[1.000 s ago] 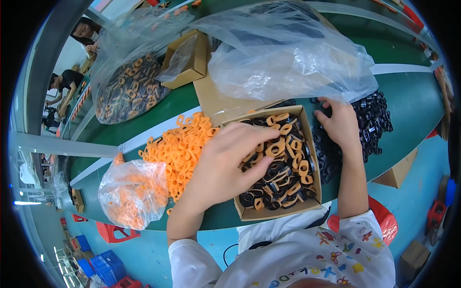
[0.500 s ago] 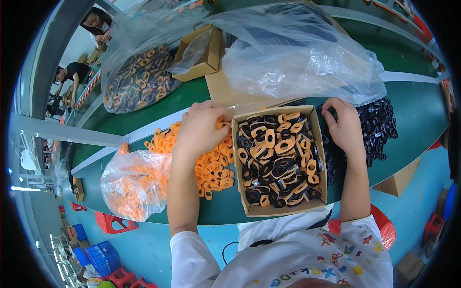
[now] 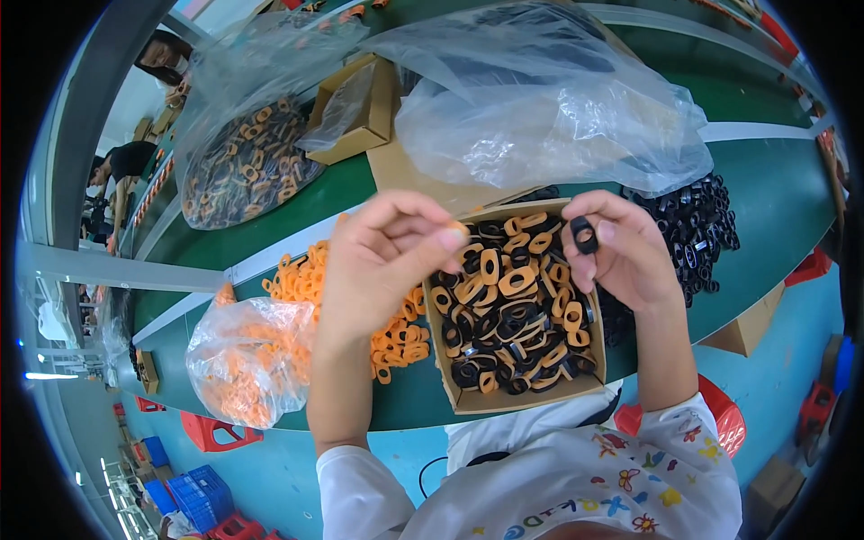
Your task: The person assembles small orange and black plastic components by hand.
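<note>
Over the far left corner of an open cardboard box [image 3: 531, 401], my left hand [image 3: 369, 265] pinches a small orange ring [image 3: 459, 229] between thumb and fingertips. Most of that ring is hidden by the fingers. At the box's far right corner my right hand [image 3: 628, 252] grips a black oval ring [image 3: 585, 236], its hole facing me. The box holds many black and orange rings [image 3: 517, 281], several of them fitted together in pairs. Left of it lies a heap of loose orange rings [image 3: 400, 344], partly behind my left forearm. Loose black rings [image 3: 688, 225] lie to the right.
A clear bag of orange rings [image 3: 247, 360] sits at the table's left edge. Farther back are a bag of mixed rings [image 3: 247, 166], a small cardboard box [image 3: 369, 126] and a large clear plastic bag [image 3: 549, 117]. Red stools [image 3: 720, 414] stand below. Two people work at far left.
Both hands have risen from the heaps beside the box and moved inward over its far corners. An orange ring now shows in the left fingers and a black ring in the right.
</note>
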The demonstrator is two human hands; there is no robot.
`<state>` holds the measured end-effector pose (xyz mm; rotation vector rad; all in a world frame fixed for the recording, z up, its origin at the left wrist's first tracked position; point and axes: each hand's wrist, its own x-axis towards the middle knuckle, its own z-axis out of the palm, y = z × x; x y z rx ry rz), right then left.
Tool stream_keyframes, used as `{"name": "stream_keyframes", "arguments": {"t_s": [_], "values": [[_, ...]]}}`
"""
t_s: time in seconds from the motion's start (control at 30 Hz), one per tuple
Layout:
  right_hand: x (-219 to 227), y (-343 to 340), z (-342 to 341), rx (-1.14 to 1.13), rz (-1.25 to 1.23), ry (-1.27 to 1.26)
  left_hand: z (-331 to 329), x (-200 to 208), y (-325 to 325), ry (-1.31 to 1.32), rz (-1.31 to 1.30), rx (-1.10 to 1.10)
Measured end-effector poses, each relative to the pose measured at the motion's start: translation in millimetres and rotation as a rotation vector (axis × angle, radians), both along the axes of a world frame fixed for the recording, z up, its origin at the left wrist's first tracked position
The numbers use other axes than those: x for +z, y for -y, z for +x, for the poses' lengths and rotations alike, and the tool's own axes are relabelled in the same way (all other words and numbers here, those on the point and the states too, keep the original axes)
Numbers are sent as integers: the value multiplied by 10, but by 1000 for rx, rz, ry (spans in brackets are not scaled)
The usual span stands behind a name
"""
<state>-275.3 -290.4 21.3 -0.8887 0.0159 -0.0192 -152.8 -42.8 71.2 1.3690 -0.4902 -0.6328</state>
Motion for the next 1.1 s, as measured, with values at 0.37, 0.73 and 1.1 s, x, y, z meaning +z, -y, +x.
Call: {"name": "stream_keyframes", "arguments": {"t_s": [0.37,0.73,1.1], "values": [[-15,-109,-48,-16,-79,57,-295,-108,198,-126,-91,-144],[-23,-269,-93,-202,-286,203,-468,-99,281,-58,-114,-60],[44,-360,-65,-400,-811,408,-436,-116,278,-131,-33,-97]]}}
